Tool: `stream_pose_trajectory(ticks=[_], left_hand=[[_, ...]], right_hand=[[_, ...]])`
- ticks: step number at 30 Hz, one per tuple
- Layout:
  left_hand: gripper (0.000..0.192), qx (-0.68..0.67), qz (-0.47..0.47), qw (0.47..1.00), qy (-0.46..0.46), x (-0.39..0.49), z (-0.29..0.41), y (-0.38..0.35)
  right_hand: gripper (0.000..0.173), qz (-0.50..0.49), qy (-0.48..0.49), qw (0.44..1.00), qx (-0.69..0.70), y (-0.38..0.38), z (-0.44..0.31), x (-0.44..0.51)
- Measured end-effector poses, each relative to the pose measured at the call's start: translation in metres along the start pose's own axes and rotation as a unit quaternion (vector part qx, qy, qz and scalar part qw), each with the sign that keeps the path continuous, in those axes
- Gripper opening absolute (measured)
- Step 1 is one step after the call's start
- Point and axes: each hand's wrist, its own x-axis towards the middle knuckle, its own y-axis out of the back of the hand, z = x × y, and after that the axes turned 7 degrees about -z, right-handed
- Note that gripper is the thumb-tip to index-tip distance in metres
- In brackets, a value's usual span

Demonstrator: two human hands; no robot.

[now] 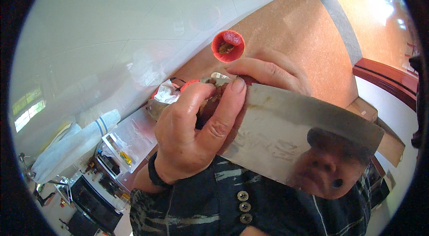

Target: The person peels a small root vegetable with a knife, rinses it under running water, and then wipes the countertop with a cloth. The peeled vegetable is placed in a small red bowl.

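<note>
A broad metal cleaver blade [285, 128] spans the picture from the middle to the lower right, with a round hole near its far corner. My left hand [194, 135], with a black band at the wrist, grips its left end; one digit presses on the blade's face. Brown, crumbly residue and a dark brown area [209, 110] show between those fingers. Behind the blade's upper edge is my right hand [271, 71], fingers bent toward the left hand beside a small dark red patch [247, 79]. The blade hides the rest of that hand and whatever it may hold.
A round red container [228, 55] with mixed contents stands beyond the hands above the orange-brown floor [301, 35]. A pale wall [100, 18] runs along the left. At lower left are a light-blue towel [77, 149] and a translucent-lidded box [134, 135]; a cardboard box [363, 110] sits at right.
</note>
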Motion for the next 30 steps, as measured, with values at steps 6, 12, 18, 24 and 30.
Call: stream_pose_trajectory(ticks=[6, 12, 18, 24, 30], left_hand=[[0.047, -0.031, -0.004, 1.000, 0.004, 0.004, 0.000, -0.001], [0.048, 0.004, 0.011, 1.000, -0.012, 0.008, -0.003, -0.003], [0.046, 0.050, 0.003, 0.997, -0.067, 0.008, -0.003, -0.001], [0.046, 0.034, -0.015, 0.998, -0.049, 0.004, 0.000, -0.002], [0.046, 0.090, 0.016, 0.995, -0.045, 0.004, 0.004, -0.010]], right_hand=[[0.039, -0.011, -0.067, 0.998, -0.002, 0.004, -0.003, -0.006], [0.035, 0.035, -0.111, 0.972, 0.203, -0.002, 0.011, -0.011], [0.044, -0.009, -0.098, 0.974, 0.202, 0.007, 0.009, -0.019], [0.045, -0.010, -0.045, 0.996, 0.081, 0.013, 0.008, -0.018], [0.032, 0.008, -0.052, 0.997, 0.050, 0.009, 0.006, -0.016]])
